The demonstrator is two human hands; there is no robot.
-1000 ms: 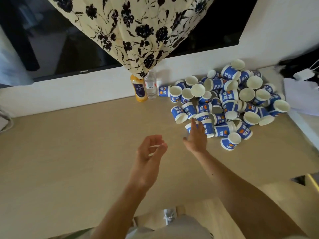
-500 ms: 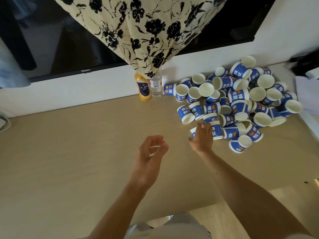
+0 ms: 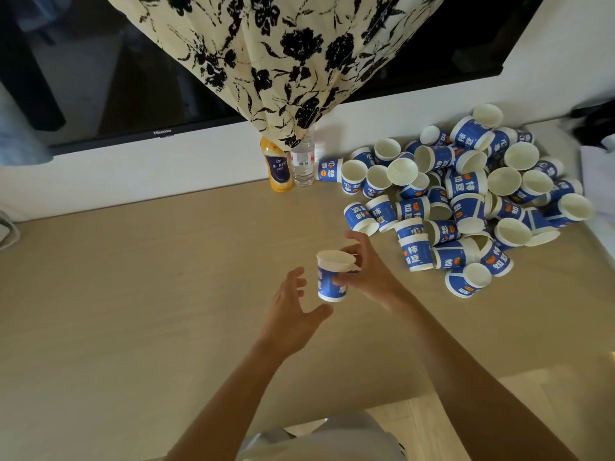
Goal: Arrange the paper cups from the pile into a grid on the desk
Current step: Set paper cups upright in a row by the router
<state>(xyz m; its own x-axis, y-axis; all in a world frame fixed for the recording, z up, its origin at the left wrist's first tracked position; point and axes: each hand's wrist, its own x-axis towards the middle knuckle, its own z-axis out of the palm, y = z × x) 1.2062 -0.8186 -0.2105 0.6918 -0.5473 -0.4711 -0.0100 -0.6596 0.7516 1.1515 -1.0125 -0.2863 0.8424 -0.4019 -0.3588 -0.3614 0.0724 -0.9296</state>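
A pile of several blue-and-white paper cups (image 3: 466,197) lies jumbled at the back right of the tan desk (image 3: 133,294). My right hand (image 3: 367,271) holds one blue paper cup (image 3: 332,276) upright above the desk's middle, fingers curled round its right side. My left hand (image 3: 293,311) is just below and left of that cup, fingers spread and loosely curved, thumb under the cup's base; I cannot tell whether it touches the cup.
An orange drink bottle (image 3: 277,168) and a clear water bottle (image 3: 302,164) stand at the desk's back edge, left of the pile. A floral cloth (image 3: 293,61) hangs over a dark TV screen (image 3: 116,78). White items sit at the far right edge.
My right hand has taken a cup from the near edge of the pile and brought it left, above the middle of the desk. My left hand has opened up beside it.
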